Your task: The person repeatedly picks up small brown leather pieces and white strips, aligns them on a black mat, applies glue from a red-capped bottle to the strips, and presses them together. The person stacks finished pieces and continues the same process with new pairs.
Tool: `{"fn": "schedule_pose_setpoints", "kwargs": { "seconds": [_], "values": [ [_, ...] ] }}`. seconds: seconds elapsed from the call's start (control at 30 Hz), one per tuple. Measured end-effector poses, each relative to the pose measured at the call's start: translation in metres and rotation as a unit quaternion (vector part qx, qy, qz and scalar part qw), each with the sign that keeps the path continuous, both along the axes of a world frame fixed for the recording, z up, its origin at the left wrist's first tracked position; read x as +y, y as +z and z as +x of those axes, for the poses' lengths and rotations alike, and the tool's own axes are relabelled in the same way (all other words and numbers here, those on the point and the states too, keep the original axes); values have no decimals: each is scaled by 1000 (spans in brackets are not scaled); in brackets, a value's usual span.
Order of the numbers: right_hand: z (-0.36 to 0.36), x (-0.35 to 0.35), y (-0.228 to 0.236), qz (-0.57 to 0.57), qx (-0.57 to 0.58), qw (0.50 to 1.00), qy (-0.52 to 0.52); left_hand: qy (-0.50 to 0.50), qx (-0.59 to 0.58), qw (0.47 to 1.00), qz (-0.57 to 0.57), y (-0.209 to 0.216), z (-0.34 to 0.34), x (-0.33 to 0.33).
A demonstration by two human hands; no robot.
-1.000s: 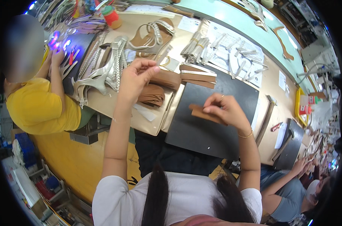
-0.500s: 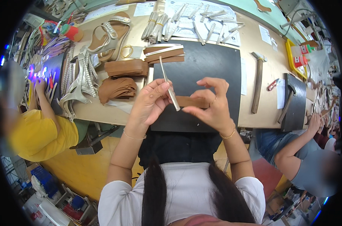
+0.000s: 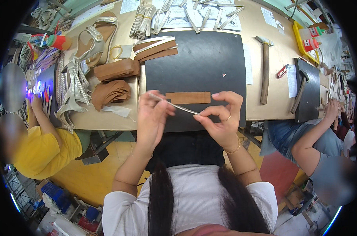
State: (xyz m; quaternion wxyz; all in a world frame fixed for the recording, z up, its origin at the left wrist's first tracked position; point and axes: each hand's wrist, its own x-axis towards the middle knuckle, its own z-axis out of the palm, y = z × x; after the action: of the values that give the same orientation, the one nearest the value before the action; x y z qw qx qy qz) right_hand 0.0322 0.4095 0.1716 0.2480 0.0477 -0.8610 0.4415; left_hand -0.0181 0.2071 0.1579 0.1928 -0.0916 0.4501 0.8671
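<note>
A thin silvery strip [image 3: 182,107] is stretched between my two hands above the black work board [image 3: 202,59]. My left hand [image 3: 151,120] pinches its upper-left end, with fingers somewhat blurred. At the other end, the thumb and index finger of my right hand [image 3: 224,120] grip the tip, the other fingers curled loosely. Just beyond the strip, a flat brown leather piece [image 3: 190,97] lies on the board; my left fingers hide the area by its left end. More brown pieces with silvery strips [image 3: 157,48] sit at the board's upper-left corner.
Left of the board are stacked brown leather pieces [image 3: 117,70], a fanned brown pile [image 3: 111,93] and a silvery sandal [image 3: 96,41]. Bundled silvery strips [image 3: 143,21] lie at the back. To the right are a hammer [image 3: 265,70] and red cutter [image 3: 282,71]. Co-workers sit on both sides.
The silvery strip has swung from nearly upright to a low slant. My right thumb and index finger have closed on its lower end. The brown piece behind is now more exposed.
</note>
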Motion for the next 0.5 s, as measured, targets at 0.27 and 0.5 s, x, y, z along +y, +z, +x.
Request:
{"fn": "schedule_pose_setpoints", "kwargs": {
  "seconds": [0.27,0.5],
  "values": [
    [16,15,-9,-319,-215,923,29,-35,558,622,-549,15,-2,-14],
    [22,25,-11,-351,-269,897,6,-132,606,594,-512,21,-15,-5]
  ]
}}
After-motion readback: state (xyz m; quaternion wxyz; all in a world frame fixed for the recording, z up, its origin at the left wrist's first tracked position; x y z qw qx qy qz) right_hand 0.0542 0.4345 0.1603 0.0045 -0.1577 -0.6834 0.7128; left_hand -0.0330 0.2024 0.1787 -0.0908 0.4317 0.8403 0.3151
